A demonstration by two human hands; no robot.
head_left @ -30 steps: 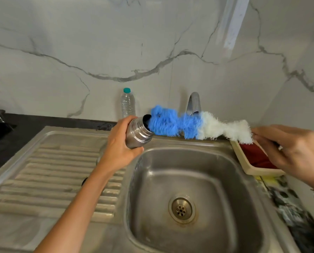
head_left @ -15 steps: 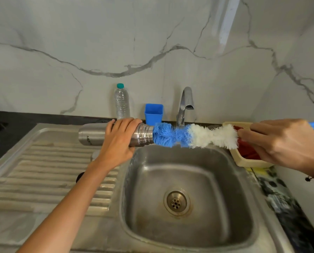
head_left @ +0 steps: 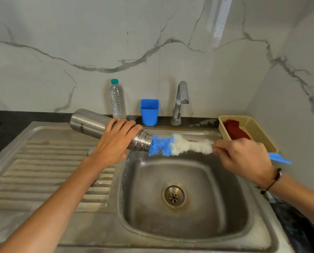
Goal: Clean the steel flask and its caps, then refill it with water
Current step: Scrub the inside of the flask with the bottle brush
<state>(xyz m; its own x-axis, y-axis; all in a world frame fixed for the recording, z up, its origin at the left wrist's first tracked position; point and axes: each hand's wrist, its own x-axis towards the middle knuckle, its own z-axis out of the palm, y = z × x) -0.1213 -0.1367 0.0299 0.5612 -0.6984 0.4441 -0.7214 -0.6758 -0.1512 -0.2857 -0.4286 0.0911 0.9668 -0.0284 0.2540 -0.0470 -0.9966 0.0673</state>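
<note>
steel flask (head_left: 90,124) held on its side over the left rim of the sink basin (head_left: 225,189), mouth pointing right and slightly down. left hand (head_left: 114,143) grasps the flask near its threaded neck. right hand (head_left: 243,157) clenched around the handle of the bottle brush (head_left: 178,146), over the basin's right rim; blue bristle tip sits at the flask mouth, white bristles outside. behind the basin on the desk: faucet (head_left: 180,101), blue cup (head_left: 149,112), plastic bottle (head_left: 117,100). beige basket (head_left: 254,130) with a red cloth (head_left: 234,130) to the basin's right rear.
</note>
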